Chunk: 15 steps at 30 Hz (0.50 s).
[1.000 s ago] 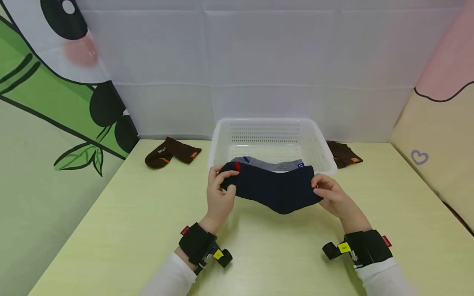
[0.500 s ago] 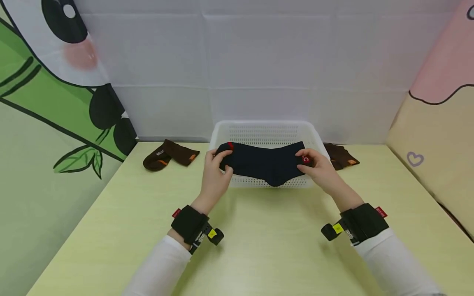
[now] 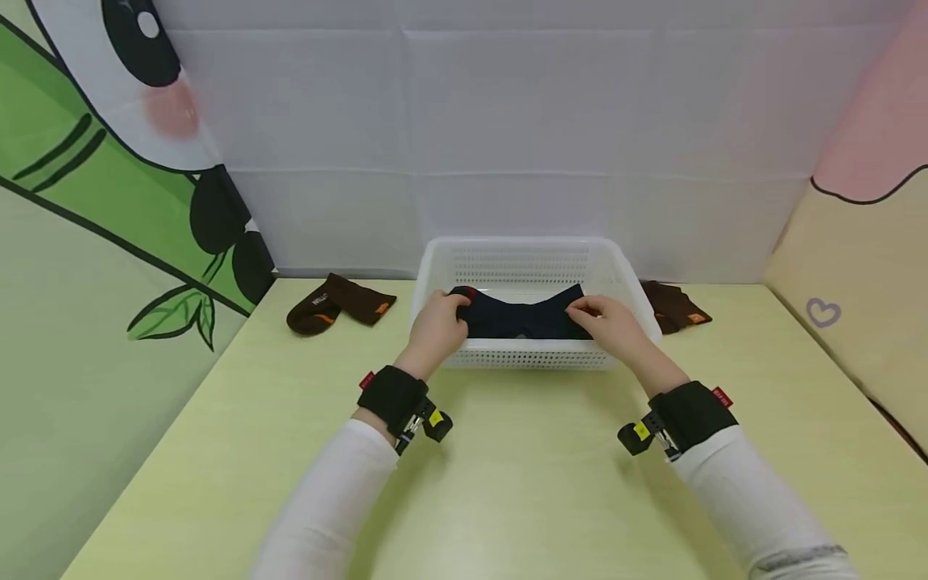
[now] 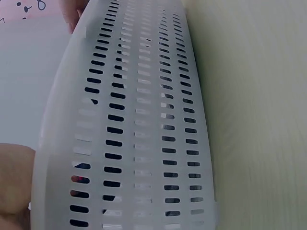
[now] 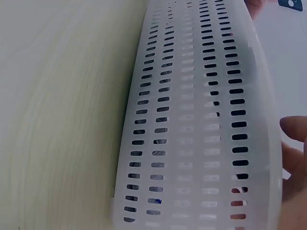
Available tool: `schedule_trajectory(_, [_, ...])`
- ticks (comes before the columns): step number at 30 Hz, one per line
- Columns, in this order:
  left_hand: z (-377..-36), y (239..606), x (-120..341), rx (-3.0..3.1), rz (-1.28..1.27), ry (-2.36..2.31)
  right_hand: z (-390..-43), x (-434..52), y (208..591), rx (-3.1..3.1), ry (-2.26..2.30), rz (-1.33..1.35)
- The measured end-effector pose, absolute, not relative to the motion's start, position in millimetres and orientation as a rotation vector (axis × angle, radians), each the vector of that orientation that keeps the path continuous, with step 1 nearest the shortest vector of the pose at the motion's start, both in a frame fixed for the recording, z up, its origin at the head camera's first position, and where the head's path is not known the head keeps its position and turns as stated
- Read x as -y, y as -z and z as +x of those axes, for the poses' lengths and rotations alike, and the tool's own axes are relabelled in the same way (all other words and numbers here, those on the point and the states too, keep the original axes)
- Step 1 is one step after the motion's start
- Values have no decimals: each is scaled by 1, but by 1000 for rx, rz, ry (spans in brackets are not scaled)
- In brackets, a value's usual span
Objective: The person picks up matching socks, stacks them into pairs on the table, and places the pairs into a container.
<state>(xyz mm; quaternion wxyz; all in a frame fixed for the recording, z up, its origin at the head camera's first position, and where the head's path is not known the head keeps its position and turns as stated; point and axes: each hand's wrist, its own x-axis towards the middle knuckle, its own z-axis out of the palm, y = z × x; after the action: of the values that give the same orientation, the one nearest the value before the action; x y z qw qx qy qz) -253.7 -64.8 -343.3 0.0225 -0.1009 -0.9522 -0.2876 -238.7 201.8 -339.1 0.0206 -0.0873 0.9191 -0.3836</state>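
A navy sock (image 3: 525,318) with a red patch stretches sideways between both hands, partly inside the white plastic basket (image 3: 536,356). My left hand (image 3: 438,326) grips its red-patched end above the basket's left front corner. At the other end, my right hand (image 3: 612,326) pinches the sock between thumb and fingers over the right part of the front rim. The front wall hides the sock's lower edge. Through the slots in the right wrist view, grey fabric (image 5: 157,177) shows low in the basket. Both wrist views show mostly the slotted front wall, with each hand partly cut off.
Brown socks with orange marks lie left of the basket (image 3: 358,300). More brown sock fabric (image 3: 674,306) lies right of it, partly hidden by the basket. Behind stands a white wall sheet (image 3: 522,121); the pale table (image 3: 522,475) extends in front.
Both hands have carried the navy sock forward from in front of the basket, over its front rim and down into it. The grey sock seen earlier is now hidden in the head view.
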Motion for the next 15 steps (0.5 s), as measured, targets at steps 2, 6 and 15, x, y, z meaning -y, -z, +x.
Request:
schedule_trajectory(2, [-258,344,63,2980,-316,878,-241,-203,337,-2810,1168,-246])
schedule_trajectory(6, [-265,343,61,3026,-306,867,-247,-202,335,-2740,1099,-189])
schedule_trajectory(15, [-280,343,58,3184,-324,759,-266,-197,337,-2636,938,-130])
